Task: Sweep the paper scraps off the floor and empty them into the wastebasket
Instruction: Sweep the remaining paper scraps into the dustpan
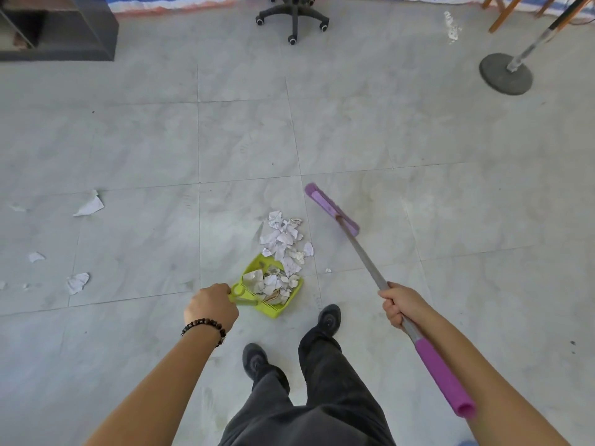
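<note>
My left hand [211, 305] grips the handle of a lime-green dustpan [294, 292] that rests on the tiled floor just ahead of my feet. Torn white paper fills the pan, and a pile of paper scraps [283, 239] lies at its open mouth. My right hand [399, 305] holds the grey shaft of a broom. Its purple head [331, 209] hangs just to the right of the pile. More loose scraps [90, 206] lie scattered on the floor at the left. No wastebasket is in view.
An office chair base [292, 17] stands at the far middle. A dark shelf unit [64, 27] sits at the far left. At the far right are a round stand base with a pole [505, 74] and wooden legs [502, 11]. My shoes [329, 320] stand behind the dustpan.
</note>
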Available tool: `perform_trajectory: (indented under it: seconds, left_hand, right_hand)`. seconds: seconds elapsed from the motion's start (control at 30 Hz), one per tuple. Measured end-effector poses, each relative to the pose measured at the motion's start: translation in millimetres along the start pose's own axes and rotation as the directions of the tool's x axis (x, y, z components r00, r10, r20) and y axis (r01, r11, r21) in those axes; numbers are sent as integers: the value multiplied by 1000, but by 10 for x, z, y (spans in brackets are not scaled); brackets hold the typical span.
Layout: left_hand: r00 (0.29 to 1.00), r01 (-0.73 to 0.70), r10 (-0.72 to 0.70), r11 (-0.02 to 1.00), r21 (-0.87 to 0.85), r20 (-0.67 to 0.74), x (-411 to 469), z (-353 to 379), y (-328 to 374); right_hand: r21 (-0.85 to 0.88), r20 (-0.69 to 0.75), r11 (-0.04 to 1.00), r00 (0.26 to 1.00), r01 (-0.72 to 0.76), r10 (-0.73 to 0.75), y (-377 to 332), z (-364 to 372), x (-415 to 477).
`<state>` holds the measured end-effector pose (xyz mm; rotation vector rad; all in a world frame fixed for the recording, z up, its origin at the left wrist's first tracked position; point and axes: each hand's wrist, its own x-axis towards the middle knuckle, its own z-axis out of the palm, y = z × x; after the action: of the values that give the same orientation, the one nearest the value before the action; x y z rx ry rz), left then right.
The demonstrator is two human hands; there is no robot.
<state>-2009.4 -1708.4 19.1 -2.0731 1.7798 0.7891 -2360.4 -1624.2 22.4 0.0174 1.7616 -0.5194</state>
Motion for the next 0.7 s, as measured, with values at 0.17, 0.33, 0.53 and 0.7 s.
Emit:
perform_trajectory:
  seconds: [0.17, 0.33, 0.53, 0.7]
  left_hand:
    - [1000, -2, 2, 1000, 26, -10, 8, 4, 36]
    - [1000, -14, 15, 999, 47, -20, 24, 1, 92]
    - [999, -36, 36, 999, 33, -14, 64, 0, 104]
    - [999, -50, 50, 998, 31, 17, 63, -38, 92]
  right_hand:
    - [-409, -54, 911, 995, 55, -84, -93, 328, 370]
    - [-303, 15, 953, 1000, -11, 17, 162, 757, 187]
    - [-268, 131, 953, 975, -140, 180, 457, 561, -333]
    - [-56, 181, 975, 958, -217, 224, 350, 40, -695]
